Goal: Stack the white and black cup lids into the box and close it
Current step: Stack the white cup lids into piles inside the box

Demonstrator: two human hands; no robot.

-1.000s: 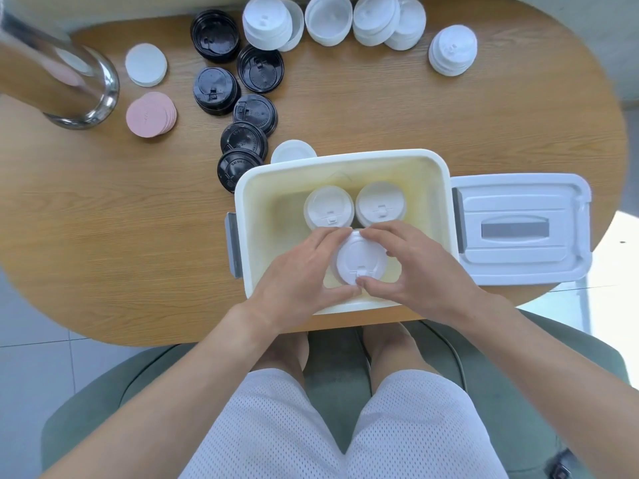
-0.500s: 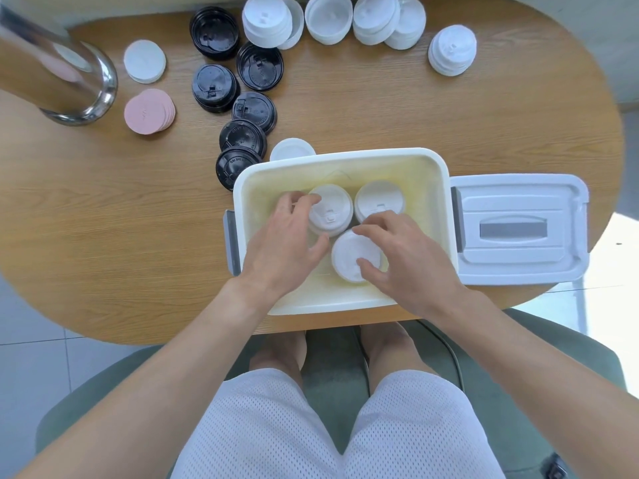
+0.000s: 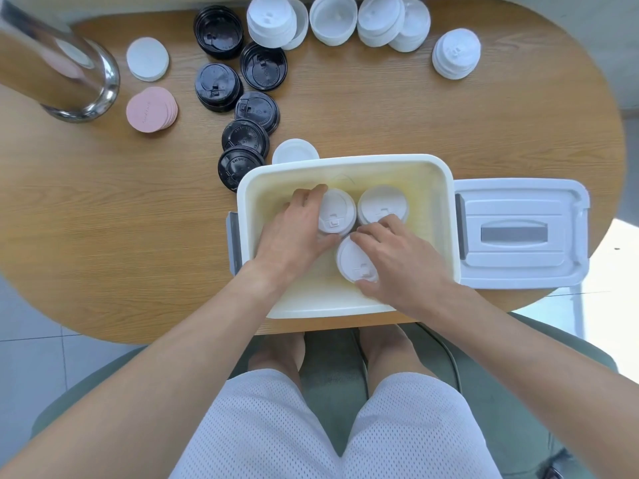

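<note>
Three stacks of white lids sit close-packed inside the open box: the left hand curls its fingers round the far-left stack, seemingly to nudge it against its neighbour, the far-right stack, while the right hand pinches the near stack between fingers and thumb to seat it in the gap. The box lid lies flat just right of the box, leaving the opening clear. Black lids and further white stacks wait on the table, so packing appears early and closing comes last.
</note>
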